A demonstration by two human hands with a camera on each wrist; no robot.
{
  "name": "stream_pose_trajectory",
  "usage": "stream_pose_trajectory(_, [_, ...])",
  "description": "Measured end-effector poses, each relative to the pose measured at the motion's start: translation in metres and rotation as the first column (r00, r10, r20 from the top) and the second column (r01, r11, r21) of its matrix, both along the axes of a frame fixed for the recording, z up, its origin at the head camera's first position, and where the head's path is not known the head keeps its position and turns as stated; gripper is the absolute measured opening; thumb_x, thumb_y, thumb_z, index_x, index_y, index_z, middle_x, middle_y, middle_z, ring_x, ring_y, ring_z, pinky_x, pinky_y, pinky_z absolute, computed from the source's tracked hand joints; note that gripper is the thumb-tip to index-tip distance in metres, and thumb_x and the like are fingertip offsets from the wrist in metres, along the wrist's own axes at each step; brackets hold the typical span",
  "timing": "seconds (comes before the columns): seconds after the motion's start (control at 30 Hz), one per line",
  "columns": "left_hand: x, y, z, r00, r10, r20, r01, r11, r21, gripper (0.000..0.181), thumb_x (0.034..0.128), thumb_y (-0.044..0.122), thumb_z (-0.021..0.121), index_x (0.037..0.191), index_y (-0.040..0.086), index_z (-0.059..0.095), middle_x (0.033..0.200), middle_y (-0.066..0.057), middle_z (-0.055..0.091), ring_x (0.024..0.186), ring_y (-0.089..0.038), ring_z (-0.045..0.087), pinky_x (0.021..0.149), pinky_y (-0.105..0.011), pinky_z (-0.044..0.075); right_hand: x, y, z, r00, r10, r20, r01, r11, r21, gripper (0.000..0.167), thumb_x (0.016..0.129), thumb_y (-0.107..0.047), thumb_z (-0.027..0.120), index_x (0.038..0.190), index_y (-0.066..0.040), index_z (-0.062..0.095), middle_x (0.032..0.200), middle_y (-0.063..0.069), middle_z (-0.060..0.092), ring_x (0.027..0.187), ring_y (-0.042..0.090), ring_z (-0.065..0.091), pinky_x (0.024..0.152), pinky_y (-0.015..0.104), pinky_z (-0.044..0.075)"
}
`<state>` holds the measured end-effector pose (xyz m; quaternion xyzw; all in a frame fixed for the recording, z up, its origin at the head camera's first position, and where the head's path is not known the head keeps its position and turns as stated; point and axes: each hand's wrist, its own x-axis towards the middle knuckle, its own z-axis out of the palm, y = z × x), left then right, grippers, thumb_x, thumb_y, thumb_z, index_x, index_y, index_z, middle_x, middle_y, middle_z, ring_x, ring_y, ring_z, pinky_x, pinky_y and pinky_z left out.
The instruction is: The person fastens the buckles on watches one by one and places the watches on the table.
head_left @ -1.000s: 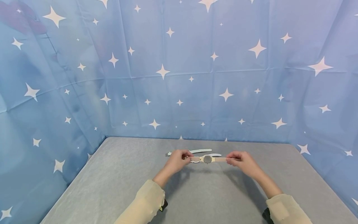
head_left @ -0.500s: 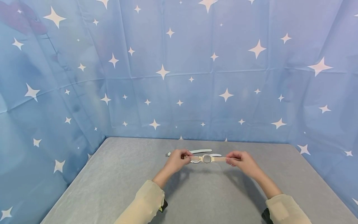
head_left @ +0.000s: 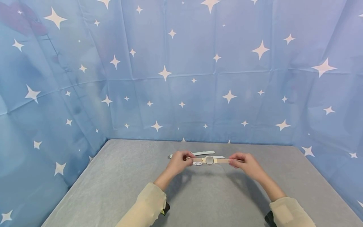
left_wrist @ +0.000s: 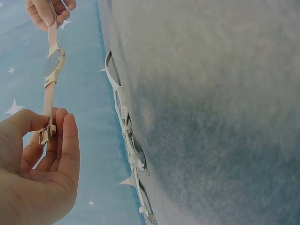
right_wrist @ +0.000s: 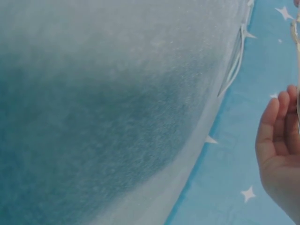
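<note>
A wristwatch [head_left: 210, 160] with a pale pink strap and a gold-coloured case is stretched out level above the table, its face towards the head camera. My left hand [head_left: 179, 161] pinches the buckle end of the strap; the gold buckle [left_wrist: 46, 134] shows between thumb and fingers in the left wrist view. At the strap's other end, my right hand [head_left: 246, 163] pinches it between thumb and fingers. In the right wrist view the right hand [right_wrist: 281, 145] is partly cut off by the frame edge. Behind the watch lie white-strapped watches [head_left: 205, 153], partly hidden by it and the left hand.
The grey table [head_left: 141, 189] runs back to a blue curtain [head_left: 193, 56] printed with white stars, which also hangs at both sides. Dark bands sit under both sleeves [head_left: 150, 201] at the wrists.
The watch has tilted slightly, so its face turns a little more upright and looks lighter. Both hands keep their hold in nearly the same place.
</note>
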<state>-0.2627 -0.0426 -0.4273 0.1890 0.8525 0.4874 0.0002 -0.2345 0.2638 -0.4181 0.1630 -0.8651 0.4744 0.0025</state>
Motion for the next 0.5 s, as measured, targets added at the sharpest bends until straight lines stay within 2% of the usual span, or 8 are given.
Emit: stream_pose_trajectory(0.5, [0.0007, -0.0001, 0.0000, 0.999, 0.013, 0.029, -0.014, 0.999, 0.051, 0.014, 0.0902, 0.003, 0.061, 0.097, 0.004, 0.074, 0.083, -0.010, 0.071, 0.066, -0.007, 0.057, 0.058, -0.019, 0.048, 0.0016, -0.0005, 0.0011, 1.000, 0.002, 0.017, -0.002, 1.000, -0.030, 0.024, 0.097, -0.013, 0.064, 0.108, 0.008, 0.068, 0.103, 0.029, 0.070, 0.084, 0.002, 0.068, 0.078, 0.031, 0.061])
